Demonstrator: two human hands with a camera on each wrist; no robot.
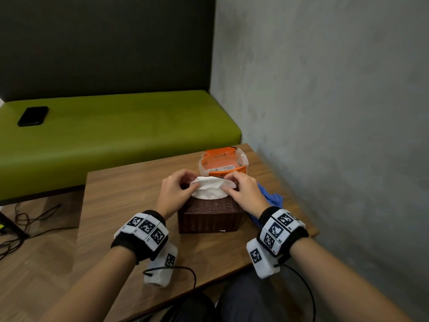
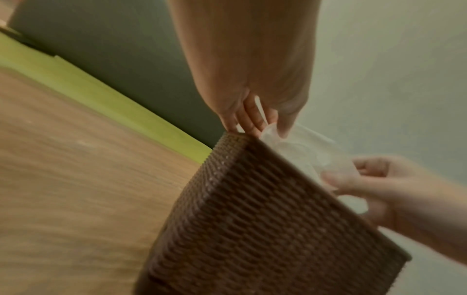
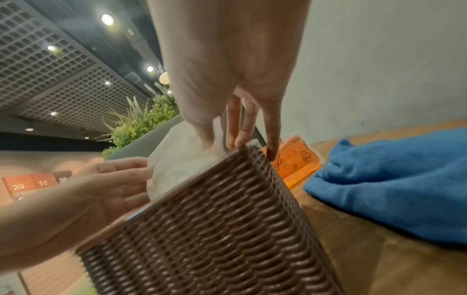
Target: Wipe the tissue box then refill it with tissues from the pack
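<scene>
Table (image 1: 130, 205): holds box, pack, cloth.
Box (image 1: 210, 214): wicker, mid-table; wiping judged done.
Pack (image 1: 222, 163): orange, behind box.
Cloth (image 1: 270, 198): blue, set aside at right.
Tissues (image 1: 209, 189): bulging from box top, not yet seated.
Left hand (image 1: 176, 189): I pinch tissue edge.
Right hand (image 1: 246, 190): I pinch the other edge.
Left: tuck in.

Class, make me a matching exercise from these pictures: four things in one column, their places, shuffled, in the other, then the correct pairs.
Things:
1. tissues
2. orange pack
3. blue cloth
4. phone

Places:
A. on the green bench
B. behind the wicker box, on the table
C. right of the wicker box
D. at the box's top, pinched by the left hand and the right hand

Pairs: 1-D, 2-B, 3-C, 4-A
</scene>
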